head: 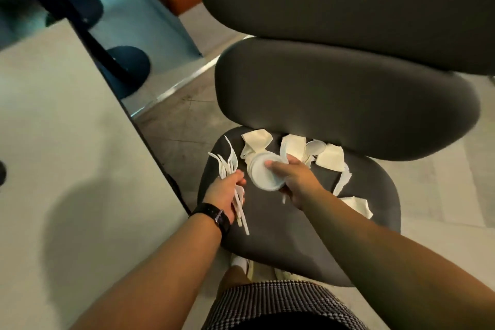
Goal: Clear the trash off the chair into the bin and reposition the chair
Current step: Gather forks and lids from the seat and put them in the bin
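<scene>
A dark grey chair (281, 238) stands in front of me, its seat strewn with white trash. My left hand (223, 193) grips a bundle of white plastic forks (227, 166) over the seat's left edge. My right hand (297, 182) holds a stack of white round lids (261, 173), thumb on top, over the middle of the seat. Crumpled napkins (330, 157) lie along the back of the seat, and one more napkin (357, 205) lies at the right. A white plastic spoon (316, 148) rests among them. No bin is in view.
A pale table top (67, 155) fills the left, its dark edge close to the chair seat. Black round table bases (128, 67) stand on the floor behind it. The chair's large backrest (345, 94) rises just beyond the trash. My shoes (241, 262) show under the seat.
</scene>
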